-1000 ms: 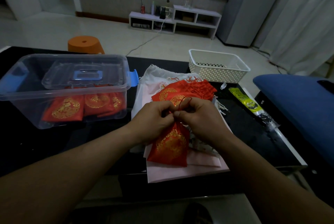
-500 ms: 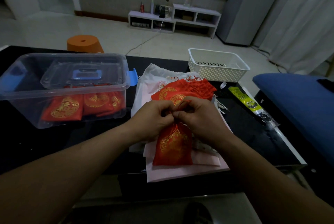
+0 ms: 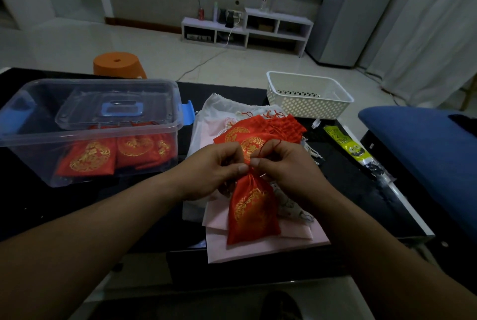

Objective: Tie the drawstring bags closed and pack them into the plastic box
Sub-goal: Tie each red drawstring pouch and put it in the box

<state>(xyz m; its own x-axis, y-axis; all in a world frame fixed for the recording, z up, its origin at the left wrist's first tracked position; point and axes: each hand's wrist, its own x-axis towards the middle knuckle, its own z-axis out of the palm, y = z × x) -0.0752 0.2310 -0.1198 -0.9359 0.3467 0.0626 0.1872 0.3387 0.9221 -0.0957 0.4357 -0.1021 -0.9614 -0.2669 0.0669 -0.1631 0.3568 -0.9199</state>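
Note:
A red drawstring bag with gold print point(image 3: 251, 212) hangs by its gathered neck over the table's front. My left hand point(image 3: 215, 171) pinches the neck from the left. My right hand point(image 3: 286, 165) pinches the thin red cord at the neck, and a loop of cord rises over its fingers. Behind my hands lies a pile of red bags point(image 3: 260, 131) on white and pink cloth bags point(image 3: 219, 118). The clear plastic box point(image 3: 90, 136) stands at the left with several red bags point(image 3: 87, 158) inside and its lid resting in it.
A white perforated basket point(image 3: 308, 99) stands at the back right of the black table point(image 3: 348, 177). A yellow-green packet point(image 3: 348, 148) lies at the right edge. A blue cushion point(image 3: 423, 144) sits to the right, an orange stool point(image 3: 117, 64) behind the box.
The held bag has swung from tilted left to hanging nearly straight down, its body narrower. Both hands stay together at the neck, with the cord loop now standing up over my right fingers.

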